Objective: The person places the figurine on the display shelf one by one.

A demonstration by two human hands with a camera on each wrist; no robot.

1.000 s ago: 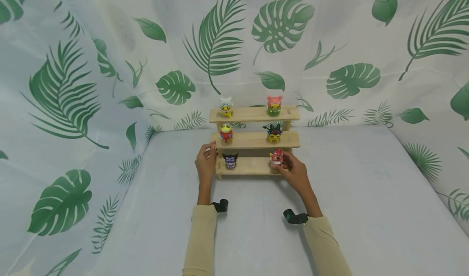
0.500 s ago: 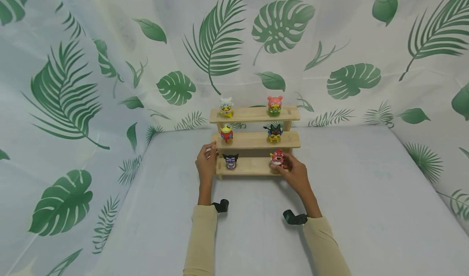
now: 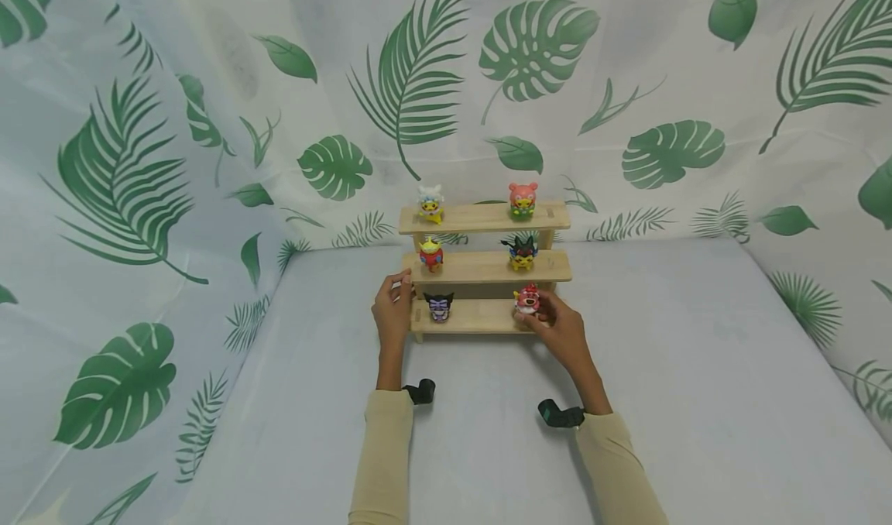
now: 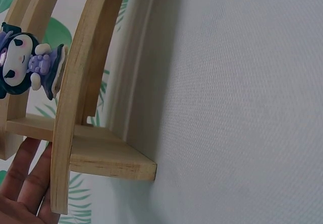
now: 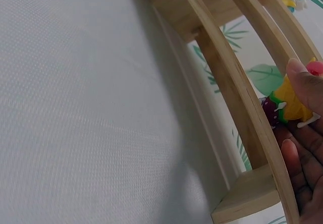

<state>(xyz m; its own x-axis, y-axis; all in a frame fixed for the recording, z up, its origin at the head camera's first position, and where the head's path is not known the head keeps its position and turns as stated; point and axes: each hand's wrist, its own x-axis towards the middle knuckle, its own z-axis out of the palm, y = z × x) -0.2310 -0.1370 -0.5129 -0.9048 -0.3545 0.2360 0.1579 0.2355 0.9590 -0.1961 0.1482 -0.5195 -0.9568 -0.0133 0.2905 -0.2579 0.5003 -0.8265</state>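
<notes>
My right hand [image 3: 560,327] pinches a small pink figurine [image 3: 527,302] at the right end of the lowest shelf. In the right wrist view, the yellow body of this figurine [image 5: 290,100] shows between thumb and fingers, its base at the board. My left hand [image 3: 392,308] touches the left side of the wooden three-tier display stand [image 3: 481,317]; in the left wrist view its fingers [image 4: 35,176] lie fairly straight against the side, the thumb hidden. A black-and-purple figurine [image 3: 439,307] stands on the lowest shelf near that hand.
The middle shelf bears a red figurine [image 3: 430,255] and a black-eared yellow one [image 3: 523,253]. On top stand a white-hooded figurine [image 3: 430,204] and a pink-hooded one [image 3: 522,200]. A leaf-print cloth [image 3: 432,68] hangs behind the white table surface [image 3: 481,447].
</notes>
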